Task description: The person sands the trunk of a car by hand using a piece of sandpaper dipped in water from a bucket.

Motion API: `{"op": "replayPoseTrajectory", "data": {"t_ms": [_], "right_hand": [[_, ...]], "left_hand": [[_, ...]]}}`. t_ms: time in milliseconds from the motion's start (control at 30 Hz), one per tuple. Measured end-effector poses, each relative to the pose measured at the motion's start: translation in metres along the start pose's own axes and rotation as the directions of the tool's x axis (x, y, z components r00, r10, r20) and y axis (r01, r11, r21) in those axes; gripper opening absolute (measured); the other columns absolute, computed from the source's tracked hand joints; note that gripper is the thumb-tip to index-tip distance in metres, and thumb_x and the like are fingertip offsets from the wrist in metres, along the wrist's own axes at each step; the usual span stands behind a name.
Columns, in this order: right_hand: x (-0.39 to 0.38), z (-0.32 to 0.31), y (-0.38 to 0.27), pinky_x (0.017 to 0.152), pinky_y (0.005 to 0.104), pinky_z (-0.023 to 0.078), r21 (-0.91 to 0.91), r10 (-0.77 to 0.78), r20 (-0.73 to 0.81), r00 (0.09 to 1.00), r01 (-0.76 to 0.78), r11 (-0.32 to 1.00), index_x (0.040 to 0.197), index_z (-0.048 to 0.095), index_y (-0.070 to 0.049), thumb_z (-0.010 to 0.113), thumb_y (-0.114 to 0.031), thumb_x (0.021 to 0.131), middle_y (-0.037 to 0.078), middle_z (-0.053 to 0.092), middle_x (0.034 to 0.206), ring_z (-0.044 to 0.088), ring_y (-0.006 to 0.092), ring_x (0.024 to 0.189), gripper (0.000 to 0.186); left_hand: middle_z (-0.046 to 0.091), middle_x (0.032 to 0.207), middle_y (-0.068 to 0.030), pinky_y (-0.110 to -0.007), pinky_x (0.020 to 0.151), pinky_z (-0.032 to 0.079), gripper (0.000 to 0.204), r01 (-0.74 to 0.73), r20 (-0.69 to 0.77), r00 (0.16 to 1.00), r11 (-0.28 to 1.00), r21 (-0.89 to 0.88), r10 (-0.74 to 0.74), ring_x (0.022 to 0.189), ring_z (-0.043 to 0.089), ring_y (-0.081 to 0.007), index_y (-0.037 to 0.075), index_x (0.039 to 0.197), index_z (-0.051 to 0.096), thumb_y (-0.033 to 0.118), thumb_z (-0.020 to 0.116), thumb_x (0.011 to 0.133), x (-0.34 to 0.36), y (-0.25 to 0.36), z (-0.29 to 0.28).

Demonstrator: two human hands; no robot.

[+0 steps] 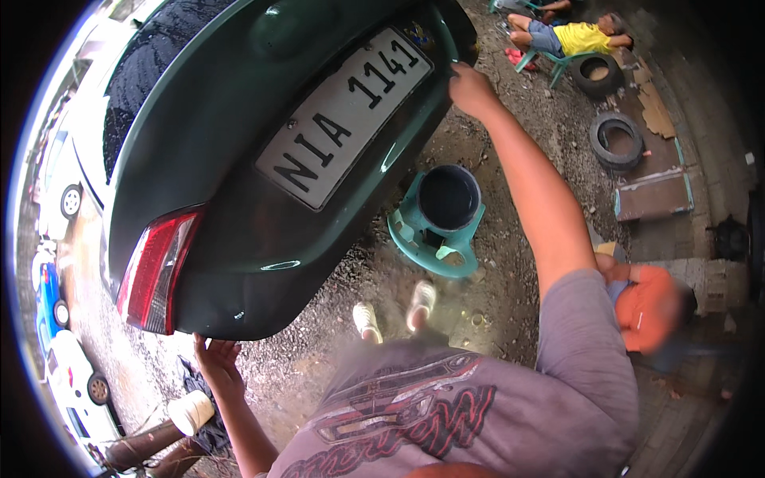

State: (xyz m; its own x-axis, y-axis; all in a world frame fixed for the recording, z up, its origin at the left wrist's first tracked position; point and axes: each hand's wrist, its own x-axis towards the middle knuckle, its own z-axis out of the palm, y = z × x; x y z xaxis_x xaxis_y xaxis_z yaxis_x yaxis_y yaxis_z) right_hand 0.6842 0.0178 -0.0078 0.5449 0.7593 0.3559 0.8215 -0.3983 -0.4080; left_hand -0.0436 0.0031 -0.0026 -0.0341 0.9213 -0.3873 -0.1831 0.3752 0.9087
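A dark green car trunk lid (231, 255) fills the upper left, bearing a white licence plate (343, 119) and a red tail light (155, 267). My right hand (474, 92) grips its right edge near the top, with the arm stretched upward. At the lower left, my left hand (219, 362) has its fingers curled up under the lid's bottom edge, just below the tail light. A dark bucket (449, 195) rests on a turquoise plastic seat (430, 259) under the panel's right side, above my white shoes (422, 307).
A person in yellow (582, 38) reclines on a green chair, with another partly visible beside them. A person in orange (645, 307) is at right. Tyres (616, 139) and cardboard (653, 107) lie at right. Parked cars (68, 382), a white bucket (190, 413) and logs (131, 450) are at left.
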Motion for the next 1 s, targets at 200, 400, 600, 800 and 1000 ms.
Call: {"op": "replayPoseTrajectory", "data": {"t_ms": [200,400,600,800,1000], "right_hand": [[-0.01,0.029,-0.052,0.113,0.0546,0.047,-0.409,0.009,0.239,0.971,0.093,0.908,0.129,0.065,0.005,0.056,-0.014,0.095,0.024,0.063,0.137,0.053,0.0431,0.139,0.04],[-0.082,0.035,-0.118,0.118,0.0709,0.035,-0.334,0.168,0.197,0.966,-0.095,0.938,0.156,0.039,0.007,0.06,-0.018,0.097,0.024,0.039,0.165,0.03,0.0449,0.157,0.067],[-0.173,0.035,-0.204,0.123,0.0699,0.026,-0.367,0.088,0.245,0.965,0.008,0.93,0.157,0.039,0.009,0.052,-0.01,0.093,0.029,0.037,0.166,0.025,0.046,0.16,0.068],[-0.281,0.029,-0.31,0.123,0.0741,0.02,-0.288,-0.066,0.341,0.938,0.171,0.942,0.155,0.034,0.019,0.052,-0.013,0.093,0.037,0.032,0.165,0.022,0.0501,0.16,0.072],[-0.311,0.027,-0.326,0.119,0.0798,0.018,-0.26,-0.174,0.318,0.932,0.263,0.929,0.153,0.039,0.019,0.047,-0.017,0.098,0.039,0.035,0.163,0.022,0.0526,0.159,0.066]], "left_hand": [[0.077,0.105,-0.0119,-0.034,0.072,0.062,0.047,0.072,0.158,0.985,0.997,-0.023,-0.067,0.09,0.075,-0.0232,0.01,0.135,0.058,0.05,0.054,0.11,0.003,0.013,-0.009],[0.077,0.109,-0.0143,-0.035,0.073,0.063,0.045,0.107,0.3,0.951,0.989,-0.099,-0.073,0.094,0.076,-0.0264,0.009,0.133,0.058,0.048,0.052,0.111,0.02,0.007,-0.02],[0.075,0.115,-0.0131,-0.034,0.076,0.061,0.048,0.143,0.379,0.921,0.985,-0.096,-0.097,0.098,0.074,-0.0261,0.01,0.136,0.058,0.05,0.052,0.11,0.027,0.006,-0.021],[0.074,0.113,-0.0137,-0.034,0.077,0.059,0.052,0.145,0.37,0.922,0.988,-0.061,-0.113,0.099,0.073,-0.0272,0.007,0.133,0.058,0.052,0.058,0.108,0.026,0.01,-0.016],[0.073,0.115,-0.0145,-0.034,0.075,0.059,0.051,0.132,0.366,0.924,0.99,-0.042,-0.107,0.1,0.072,-0.0271,0.01,0.136,0.056,0.052,0.057,0.107,0.026,0.008,-0.022]]}}
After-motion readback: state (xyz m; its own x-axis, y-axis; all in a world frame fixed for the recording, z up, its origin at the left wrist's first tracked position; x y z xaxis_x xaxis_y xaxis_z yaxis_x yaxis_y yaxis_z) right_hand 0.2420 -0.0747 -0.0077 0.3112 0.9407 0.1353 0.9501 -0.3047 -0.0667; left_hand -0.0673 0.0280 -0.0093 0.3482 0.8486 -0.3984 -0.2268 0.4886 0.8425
